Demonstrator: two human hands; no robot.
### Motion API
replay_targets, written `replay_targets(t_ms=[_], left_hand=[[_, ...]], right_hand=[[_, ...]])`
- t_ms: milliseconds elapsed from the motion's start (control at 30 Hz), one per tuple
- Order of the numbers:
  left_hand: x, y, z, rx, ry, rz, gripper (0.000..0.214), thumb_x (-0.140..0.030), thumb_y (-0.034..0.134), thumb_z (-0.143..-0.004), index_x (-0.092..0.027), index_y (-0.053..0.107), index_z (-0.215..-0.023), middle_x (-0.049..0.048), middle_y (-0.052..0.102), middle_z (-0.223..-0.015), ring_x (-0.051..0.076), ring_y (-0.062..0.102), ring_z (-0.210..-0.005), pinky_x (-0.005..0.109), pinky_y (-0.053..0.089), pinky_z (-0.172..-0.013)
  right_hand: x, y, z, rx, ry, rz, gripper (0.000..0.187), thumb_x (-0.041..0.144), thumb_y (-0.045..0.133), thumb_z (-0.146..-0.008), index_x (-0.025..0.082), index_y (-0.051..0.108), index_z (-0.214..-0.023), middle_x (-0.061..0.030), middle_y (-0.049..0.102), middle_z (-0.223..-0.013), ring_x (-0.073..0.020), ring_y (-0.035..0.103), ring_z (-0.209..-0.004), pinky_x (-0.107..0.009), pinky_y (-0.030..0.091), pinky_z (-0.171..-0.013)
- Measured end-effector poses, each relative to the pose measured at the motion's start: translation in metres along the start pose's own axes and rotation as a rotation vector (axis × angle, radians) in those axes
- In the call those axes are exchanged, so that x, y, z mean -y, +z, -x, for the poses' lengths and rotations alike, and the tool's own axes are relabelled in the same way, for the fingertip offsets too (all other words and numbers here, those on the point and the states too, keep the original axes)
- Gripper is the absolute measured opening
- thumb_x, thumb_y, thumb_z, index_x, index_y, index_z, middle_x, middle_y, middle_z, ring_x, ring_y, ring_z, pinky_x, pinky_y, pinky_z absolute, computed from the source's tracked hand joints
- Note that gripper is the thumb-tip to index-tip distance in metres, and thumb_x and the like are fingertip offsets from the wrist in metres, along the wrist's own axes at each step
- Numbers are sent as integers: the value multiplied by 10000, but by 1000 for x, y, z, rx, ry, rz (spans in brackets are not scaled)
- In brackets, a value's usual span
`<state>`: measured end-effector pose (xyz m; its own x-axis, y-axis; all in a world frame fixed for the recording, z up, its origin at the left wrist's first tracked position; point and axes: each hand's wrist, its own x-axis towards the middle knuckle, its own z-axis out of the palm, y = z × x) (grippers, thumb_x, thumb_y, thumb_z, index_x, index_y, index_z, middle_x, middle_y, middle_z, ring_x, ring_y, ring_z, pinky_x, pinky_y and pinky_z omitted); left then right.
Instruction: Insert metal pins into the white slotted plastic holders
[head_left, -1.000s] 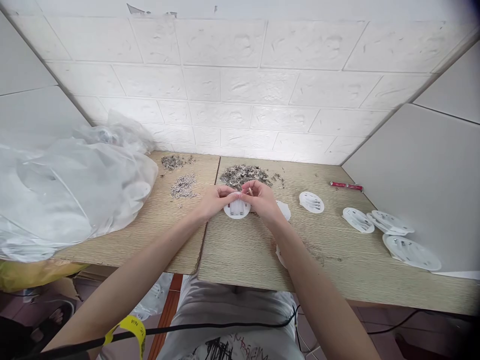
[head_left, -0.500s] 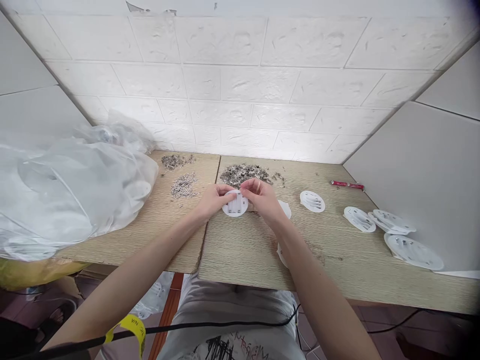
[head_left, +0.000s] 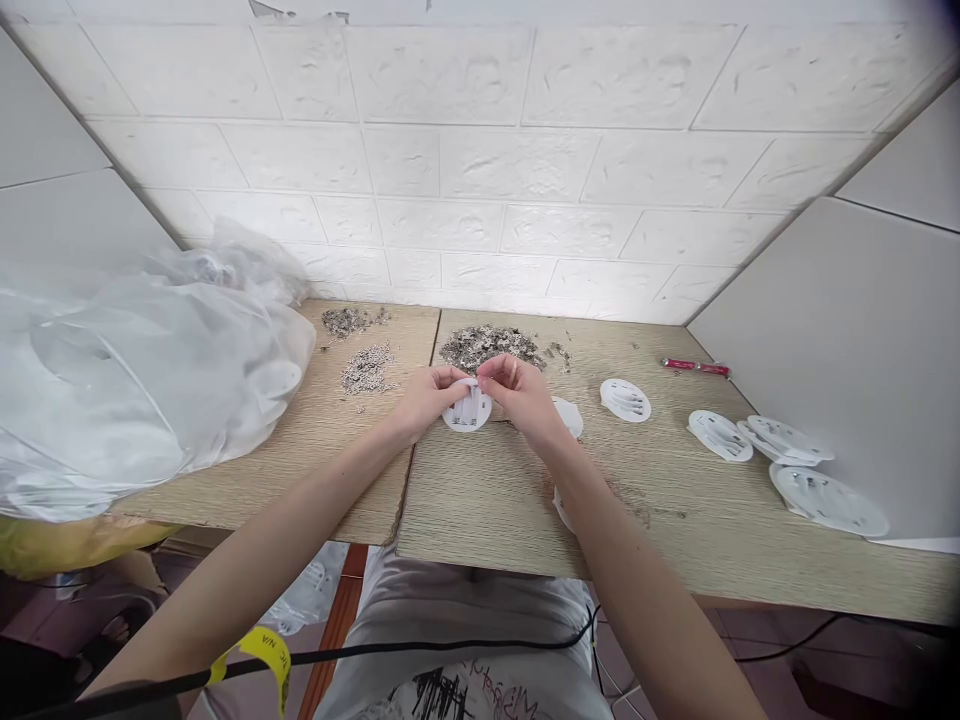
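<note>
My left hand (head_left: 433,400) grips the left edge of a round white plastic battery holder (head_left: 466,410), thumb on its face. The holder is tilted toward me, and small metal contacts show along its lower part. At its upper right edge, the thumb and fingers of my right hand (head_left: 517,392) are pinched together; whatever small thing may be between them is too small to make out. Just behind both hands lies a heap of small metal pieces (head_left: 487,345). Partly covered by my right hand and forearm are another white round holder (head_left: 570,417) and one more below it.
Two smaller piles of metal parts, one grey (head_left: 346,321) and one brighter (head_left: 366,370), lie on the left board. Large plastic bags (head_left: 150,390) fill the left side. Several white holders (head_left: 829,500) and a red pen-like tool (head_left: 694,368) are at right. A black cable (head_left: 420,648) crosses my lap.
The holder and both hands have shifted very slightly to the left, and the holder is turned a little. Both hands keep the same grip.
</note>
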<state>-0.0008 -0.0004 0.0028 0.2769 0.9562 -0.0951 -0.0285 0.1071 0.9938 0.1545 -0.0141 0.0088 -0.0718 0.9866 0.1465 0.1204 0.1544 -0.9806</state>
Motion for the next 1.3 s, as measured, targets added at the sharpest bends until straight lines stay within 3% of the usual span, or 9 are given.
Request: replay_targets(t_ms=[367, 500, 600, 733, 900, 1100, 1200, 1300], left_hand=[[1, -1, 0, -17, 25, -52, 172, -239, 744, -657, -135, 624, -724, 6, 613, -638, 87, 529, -538, 207, 399, -496], [-7, -3, 3, 153, -28, 211, 312, -206, 741, -699, -150, 677, -999, 64, 695, -930, 143, 642, -785, 264, 523, -707], [-11, -2, 6, 287, -15, 322, 414, -180, 754, -718, -173, 655, -1119, 97, 668, -1147, 204, 636, -1033, 349, 509, -938], [-10, 1, 7, 309, 20, 347, 421, -220, 782, -715, -186, 667, -1119, 99, 655, -1194, 245, 602, -1142, 403, 474, -1016], [-5, 2, 0, 261, 72, 439, 361, -310, 784, -727, -147, 686, -1033, 114, 670, -1164, 248, 593, -1160, 384, 451, -1040], [-7, -1, -3, 118, -14, 578, 362, -453, 693, -799, -149, 658, -992, 123, 681, -1116, 233, 631, -1083, 373, 493, -995], [-7, -2, -3, 85, -5, 567, 355, -438, 724, -774, -157, 654, -979, 107, 688, -1076, 209, 636, -1040, 335, 509, -959], [-5, -4, -6, 50, 7, 530, 388, -479, 731, -751, -156, 658, -954, 102, 690, -1025, 196, 638, -976, 319, 512, -917]], right_hand=[[1, 2, 2, 45, -18, -5, 126, 304, 626, -731, 193, 611, -788, -10, 605, -723, -132, 528, -642, -269, 431, -573], [-2, -4, -2, -100, 4, -67, 136, 329, 595, -749, 198, 600, -785, -20, 609, -730, -137, 524, -627, -266, 426, -540], [-5, -9, -6, -211, 26, -109, 179, 363, 590, -737, 200, 569, -806, -36, 616, -774, -148, 548, -658, -272, 443, -549], [-10, -8, -9, -229, 50, -145, 225, 400, 560, -742, 209, 524, -854, -58, 615, -841, -157, 564, -684, -272, 454, -546], [-12, 1, -12, -349, 55, -188, 184, 346, 478, -807, 206, 523, -918, -52, 612, -867, -147, 566, -705, -271, 470, -608], [-17, -7, -33, -402, -176, 54, 220, 365, 363, -926, 212, 518, -960, -14, 616, -736, -146, 559, -678, -283, 454, -689], [-13, -21, -42, -310, -205, 293, 271, 365, 335, -949, 207, 555, -950, 7, 582, -609, -163, 533, -595, -301, 413, -656], [0, -30, -41, -117, -113, 623, 190, 325, 465, -899, 196, 605, -889, -1, 593, -594, -175, 520, -579, -302, 360, -620]])
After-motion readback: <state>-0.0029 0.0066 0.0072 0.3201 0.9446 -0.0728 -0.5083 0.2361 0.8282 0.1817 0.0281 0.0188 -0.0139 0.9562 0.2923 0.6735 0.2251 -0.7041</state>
